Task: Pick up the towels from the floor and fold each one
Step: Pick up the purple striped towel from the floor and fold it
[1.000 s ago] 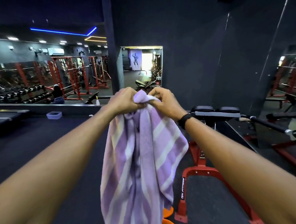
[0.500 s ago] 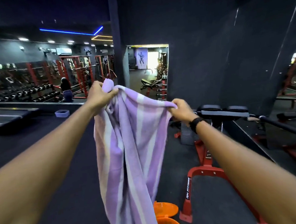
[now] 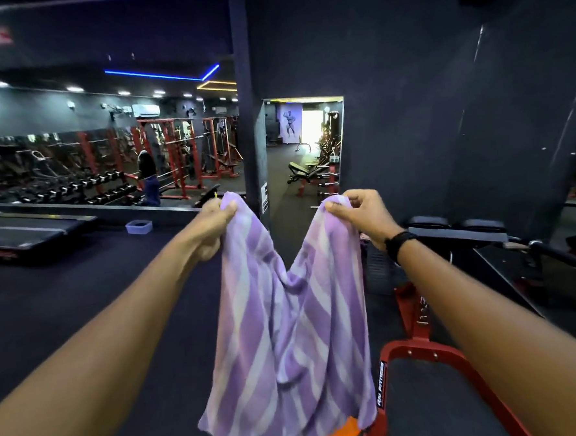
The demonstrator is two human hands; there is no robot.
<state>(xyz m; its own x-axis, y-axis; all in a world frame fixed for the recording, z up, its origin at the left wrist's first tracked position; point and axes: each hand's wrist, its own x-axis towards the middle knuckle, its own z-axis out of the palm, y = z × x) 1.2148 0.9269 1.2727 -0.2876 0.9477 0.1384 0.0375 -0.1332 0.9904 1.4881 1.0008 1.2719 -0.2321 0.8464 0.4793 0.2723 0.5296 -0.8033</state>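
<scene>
Setting: dark gym floor (image 3: 65, 298), red machine frame (image 3: 423, 351) to the right, mirrored wall with dumbbell racks (image 3: 76, 190) behind.
Towel: purple striped towel (image 3: 287, 335) hangs in the air in front of the person, held by its two top corners, the top edge sagging in a deep V between them; the lower hem hangs above an orange object (image 3: 340, 433).
Left hand (image 3: 214, 224): grip closed on the left corner.
Right hand (image 3: 357, 215): grip pinching the right corner, black watch (image 3: 399, 241) on the wrist.
Risk: with the top edge slack, the fold will likely come out crooked; the hem could snag the red frame; a loosened corner would drop the towel to the floor.
</scene>
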